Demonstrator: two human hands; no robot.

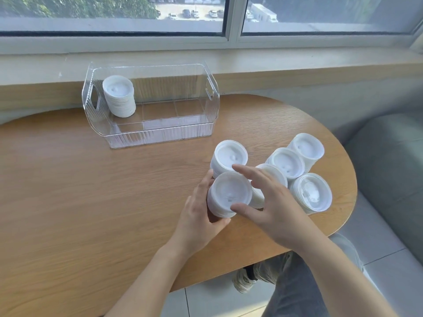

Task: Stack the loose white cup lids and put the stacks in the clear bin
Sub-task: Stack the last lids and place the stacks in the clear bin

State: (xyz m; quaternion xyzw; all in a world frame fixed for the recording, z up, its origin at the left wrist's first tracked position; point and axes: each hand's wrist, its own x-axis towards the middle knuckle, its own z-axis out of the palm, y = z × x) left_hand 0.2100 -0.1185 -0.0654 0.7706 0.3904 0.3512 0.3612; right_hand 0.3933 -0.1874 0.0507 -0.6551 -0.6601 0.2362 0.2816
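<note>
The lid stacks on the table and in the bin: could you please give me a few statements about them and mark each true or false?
1. One lid stack stands in the clear bin. True.
2. That stack is at the bin's right end. False: it stands at the left end, beside the handle cutout.
3. Both hands are around the nearest stack on the table. True: the left hand cups its left side, the right hand its right.
4. All stacks outside the bin sit left of the bin. False: they are grouped near the table's right edge.
5. The bin is lying on its side. False: it stands upright, opening upward.
</note>
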